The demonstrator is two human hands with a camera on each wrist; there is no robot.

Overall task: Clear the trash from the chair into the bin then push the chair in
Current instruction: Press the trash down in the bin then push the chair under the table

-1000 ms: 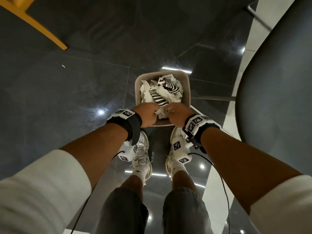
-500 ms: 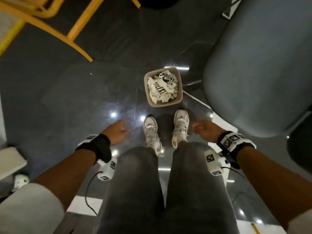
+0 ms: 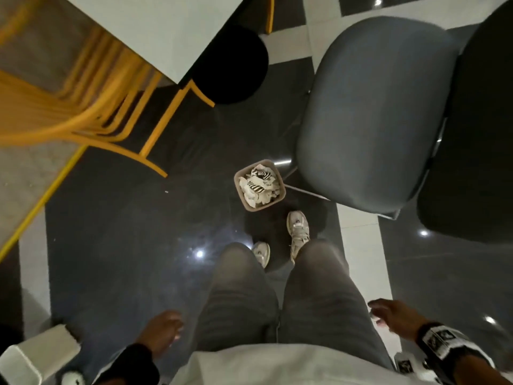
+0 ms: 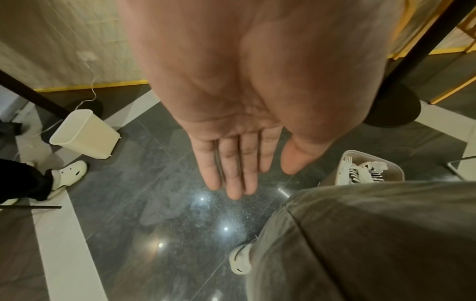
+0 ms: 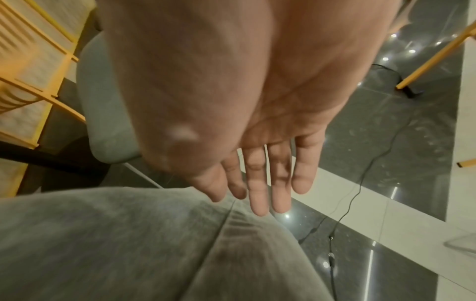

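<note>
A small beige bin (image 3: pixel 239 190) (image 4: pixel 395 174) stands on the dark floor just ahead of my feet, full of crumpled white and striped paper trash (image 3: pixel 259 184) (image 4: pixel 360 172). The grey chair (image 3: pixel 372 112) (image 5: pixel 103 114) stands to the right of the bin, its seat bare. My left hand (image 3: pixel 163 330) (image 4: pixel 231 173) hangs beside my left thigh with straight fingers, holding nothing. My right hand (image 3: pixel 388 314) (image 5: pixel 260 183) hangs beside my right thigh, fingers straight and empty.
A white table (image 3: pixel 155 29) on a black round base (image 3: pixel 230 68) is at the top, with yellow chairs (image 3: pixel 83 107) to the left. A second cream bin (image 4: pixel 85 134) stands at the left by another person's foot (image 4: pixel 69 173). A cable (image 5: pixel 360 183) runs over the floor to the right.
I have stood up from the bin. Both hands left its rim and dropped to my sides, and the view now takes in the table and the whole grey chair.
</note>
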